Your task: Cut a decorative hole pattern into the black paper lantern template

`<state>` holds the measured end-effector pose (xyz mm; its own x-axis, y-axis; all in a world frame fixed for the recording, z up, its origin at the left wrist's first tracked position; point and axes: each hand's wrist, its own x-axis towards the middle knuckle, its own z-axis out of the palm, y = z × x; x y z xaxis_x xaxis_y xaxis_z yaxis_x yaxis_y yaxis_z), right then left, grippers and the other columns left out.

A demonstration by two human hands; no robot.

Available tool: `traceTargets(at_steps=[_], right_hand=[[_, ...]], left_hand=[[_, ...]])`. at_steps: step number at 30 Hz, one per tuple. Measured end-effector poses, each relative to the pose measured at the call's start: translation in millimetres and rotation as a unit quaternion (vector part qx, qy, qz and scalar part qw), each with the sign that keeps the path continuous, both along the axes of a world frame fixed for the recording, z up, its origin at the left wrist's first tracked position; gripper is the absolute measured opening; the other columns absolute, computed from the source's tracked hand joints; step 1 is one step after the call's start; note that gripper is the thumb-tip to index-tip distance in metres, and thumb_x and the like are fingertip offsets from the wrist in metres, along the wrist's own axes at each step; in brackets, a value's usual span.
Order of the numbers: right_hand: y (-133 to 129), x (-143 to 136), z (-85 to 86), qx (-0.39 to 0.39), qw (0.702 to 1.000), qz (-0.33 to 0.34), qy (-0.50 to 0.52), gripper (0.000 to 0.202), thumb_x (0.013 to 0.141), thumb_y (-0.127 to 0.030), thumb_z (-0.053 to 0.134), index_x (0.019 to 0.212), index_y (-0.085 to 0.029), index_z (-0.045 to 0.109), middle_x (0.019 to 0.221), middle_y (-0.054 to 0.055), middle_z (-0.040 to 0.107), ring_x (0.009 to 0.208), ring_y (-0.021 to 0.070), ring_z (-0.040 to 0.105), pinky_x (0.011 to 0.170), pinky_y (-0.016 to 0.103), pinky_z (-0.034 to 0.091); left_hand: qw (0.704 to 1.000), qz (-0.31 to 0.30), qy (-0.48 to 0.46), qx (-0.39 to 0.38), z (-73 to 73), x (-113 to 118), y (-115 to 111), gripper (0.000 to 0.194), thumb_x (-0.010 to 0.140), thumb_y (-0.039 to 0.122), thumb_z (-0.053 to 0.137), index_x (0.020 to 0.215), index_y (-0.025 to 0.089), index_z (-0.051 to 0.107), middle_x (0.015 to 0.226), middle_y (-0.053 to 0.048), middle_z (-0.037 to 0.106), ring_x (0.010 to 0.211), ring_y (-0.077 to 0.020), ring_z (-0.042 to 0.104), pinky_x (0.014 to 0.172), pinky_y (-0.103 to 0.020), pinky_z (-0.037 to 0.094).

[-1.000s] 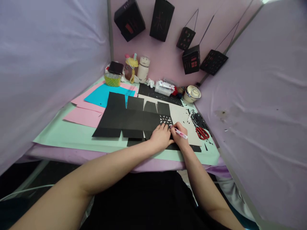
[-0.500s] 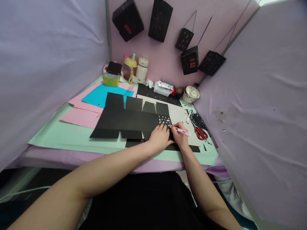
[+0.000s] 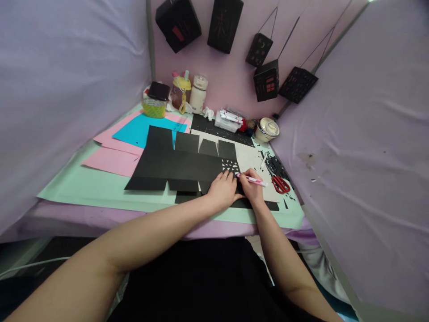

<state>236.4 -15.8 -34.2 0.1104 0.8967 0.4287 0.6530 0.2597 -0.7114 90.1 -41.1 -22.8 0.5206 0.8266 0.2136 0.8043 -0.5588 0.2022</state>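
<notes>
A large sheet of black card [image 3: 181,163] with slits and flaps along its edges lies on the table. Small triangular cut-outs [image 3: 229,165] form a lattice at its right end. My left hand [image 3: 223,190] rests flat on the card just below the lattice, fingers stretched out. A slim pink-and-white craft knife [image 3: 256,180], shaped like a pen, is pinched in my right hand [image 3: 252,190]. Its tip meets the card beside the lattice, too small to make out. White board [image 3: 246,155] and more black card [image 3: 187,197] show underneath.
Red-handled scissors [image 3: 280,184] and a heap of black scraps [image 3: 276,167] lie on the right. Pink [image 3: 110,161] and blue paper [image 3: 147,129] spread left. Along the back stand a cream bottle [image 3: 199,95], a clear case [image 3: 228,121] and a bowl [image 3: 267,129]. Black paper lanterns [image 3: 266,82] hang above.
The view has shifted slightly. Both hands stay at nearly the same place on the card, and the knife's back end has tilted a little outward to the right.
</notes>
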Motion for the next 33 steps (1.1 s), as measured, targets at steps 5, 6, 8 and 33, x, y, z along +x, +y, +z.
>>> traceTargets(at_steps=[5,6,8,33], right_hand=[[-0.6,-1.4,2.3,-0.011,1.0,-0.006,0.005,0.018,0.078,-0.031,0.053,0.063,-0.021,0.05,0.062,-0.002,0.055,0.06,0.0144,0.048,0.06,0.028,0.038],[-0.7,-1.7,2.8,-0.012,1.0,-0.007,0.01,0.017,0.077,-0.031,0.053,0.063,-0.021,0.051,0.062,-0.002,0.056,0.06,0.0144,0.048,0.061,0.028,0.039],[-1.0,-2.0,3.7,-0.014,1.0,-0.012,0.02,0.016,0.077,-0.031,0.053,0.065,-0.021,0.052,0.064,-0.001,0.057,0.061,0.0145,0.049,0.062,0.028,0.039],[2.2,-0.4,7.6,-0.034,0.998,-0.006,0.049,0.016,0.074,-0.032,0.055,0.062,-0.021,0.053,0.062,-0.002,0.058,0.062,0.0153,0.051,0.062,0.028,0.04]], left_hand=[[1.0,0.0,0.002,0.007,-1.1,0.1,0.4,0.066,0.091,0.056,0.051,0.134,0.006,0.052,0.141,-0.021,0.049,0.135,-0.0336,0.039,0.112,-0.043,0.029],[1.0,-0.001,0.003,0.009,-1.4,0.1,0.4,0.065,0.091,0.056,0.05,0.133,0.006,0.052,0.141,-0.021,0.049,0.135,-0.0335,0.04,0.111,-0.043,0.029],[1.0,-0.002,0.002,0.013,-1.8,0.2,0.4,0.065,0.091,0.055,0.05,0.133,0.006,0.053,0.141,-0.021,0.05,0.135,-0.0335,0.04,0.111,-0.043,0.029],[1.0,-0.004,-0.008,0.011,-2.3,-0.1,0.5,0.063,0.091,0.054,0.052,0.132,0.006,0.054,0.141,-0.022,0.049,0.135,-0.0331,0.039,0.112,-0.044,0.029]])
